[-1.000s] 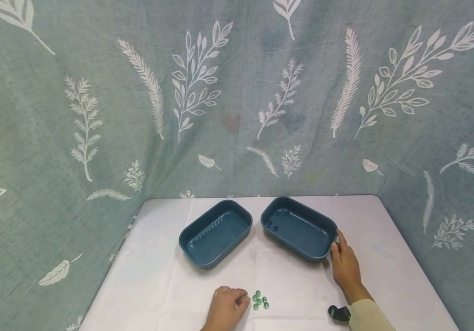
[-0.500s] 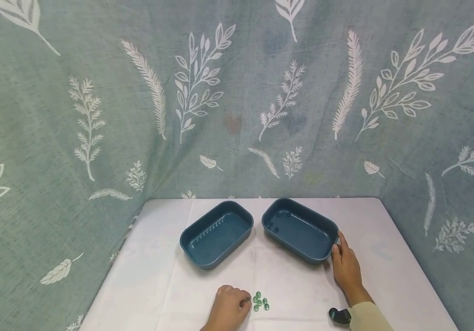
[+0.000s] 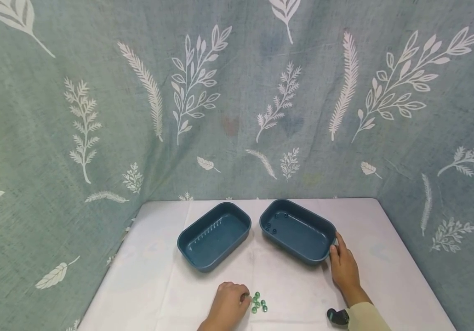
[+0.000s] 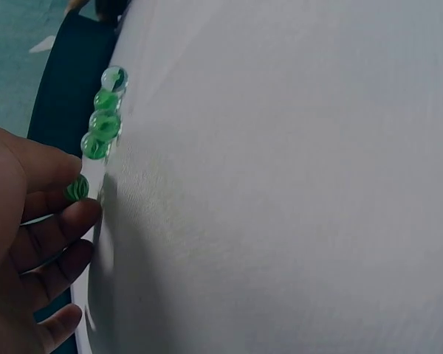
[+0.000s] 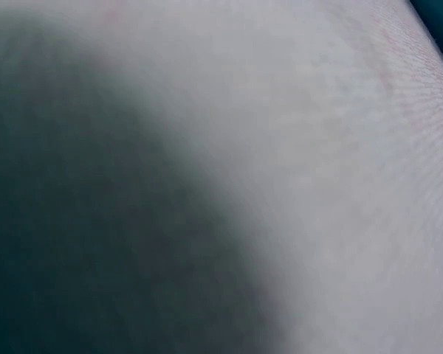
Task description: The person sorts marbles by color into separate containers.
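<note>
In the head view my left hand (image 3: 227, 304) is low over the white cloth, just left of a small cluster of green marbles (image 3: 255, 300). The left wrist view shows its thumb and fingers pinching one green glass marble (image 4: 77, 189), with several more marbles (image 4: 105, 124) lined up beyond. My right hand (image 3: 345, 269) rests against the right end of a dark blue tub (image 3: 299, 252), its fingers fairly straight along the outer wall. Several small round marbles (image 3: 274, 231) lie in that tub's far left part. The right wrist view is mostly blurred cloth and shadow.
A second blue tub (image 3: 214, 264) stands to the left, angled the other way, with a small gap between the two. A black device (image 3: 338, 316) sits at the right wrist. Leaf-patterned green fabric (image 3: 237, 115) walls the table's back and sides.
The left fingers have shifted slightly at the edge of the marble cluster. The right hand and both tubs stay in place; the head view has moved a little.
</note>
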Demonstrator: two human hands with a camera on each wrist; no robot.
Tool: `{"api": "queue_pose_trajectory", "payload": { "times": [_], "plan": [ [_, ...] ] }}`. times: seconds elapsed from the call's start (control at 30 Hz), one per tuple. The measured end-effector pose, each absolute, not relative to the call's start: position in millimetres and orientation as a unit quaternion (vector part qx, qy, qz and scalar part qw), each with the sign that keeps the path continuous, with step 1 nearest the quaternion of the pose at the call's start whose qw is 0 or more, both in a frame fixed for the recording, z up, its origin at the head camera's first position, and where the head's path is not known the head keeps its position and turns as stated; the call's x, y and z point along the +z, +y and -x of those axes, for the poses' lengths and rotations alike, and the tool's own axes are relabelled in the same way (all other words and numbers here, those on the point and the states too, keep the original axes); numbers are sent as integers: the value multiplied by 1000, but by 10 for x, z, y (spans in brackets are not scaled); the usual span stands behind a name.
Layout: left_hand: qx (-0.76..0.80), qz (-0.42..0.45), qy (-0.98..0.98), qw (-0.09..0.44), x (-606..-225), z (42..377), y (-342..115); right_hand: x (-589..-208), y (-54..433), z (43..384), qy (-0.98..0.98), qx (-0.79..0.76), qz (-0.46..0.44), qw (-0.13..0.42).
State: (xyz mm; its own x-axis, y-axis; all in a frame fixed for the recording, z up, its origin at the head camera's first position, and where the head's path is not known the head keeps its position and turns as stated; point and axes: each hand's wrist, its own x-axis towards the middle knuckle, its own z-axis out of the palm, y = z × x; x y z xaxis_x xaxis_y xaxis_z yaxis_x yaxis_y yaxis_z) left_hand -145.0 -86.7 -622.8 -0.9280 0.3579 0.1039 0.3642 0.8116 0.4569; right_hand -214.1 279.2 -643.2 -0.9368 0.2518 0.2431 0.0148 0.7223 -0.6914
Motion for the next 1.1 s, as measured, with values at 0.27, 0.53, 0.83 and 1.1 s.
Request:
{"api": "queue_pose_trajectory", "payload": {
  "times": [0.27,0.53,0.83,1.1],
  "plan": [
    [-288,160,-944,1,-6288,1484,-956,-6414,2763,2153,-916,363,75,152],
    [-432,77,-897,-63,-6144,1527,-1095,-6428,2733,2162,-915,367,75,147],
    [-515,35,-855,-59,-5850,1631,-1302,-6413,2763,2147,-912,372,77,153],
    [-626,-32,-775,-78,-5719,1722,-1511,-6415,2772,2159,-911,376,80,150]
  ]
}}
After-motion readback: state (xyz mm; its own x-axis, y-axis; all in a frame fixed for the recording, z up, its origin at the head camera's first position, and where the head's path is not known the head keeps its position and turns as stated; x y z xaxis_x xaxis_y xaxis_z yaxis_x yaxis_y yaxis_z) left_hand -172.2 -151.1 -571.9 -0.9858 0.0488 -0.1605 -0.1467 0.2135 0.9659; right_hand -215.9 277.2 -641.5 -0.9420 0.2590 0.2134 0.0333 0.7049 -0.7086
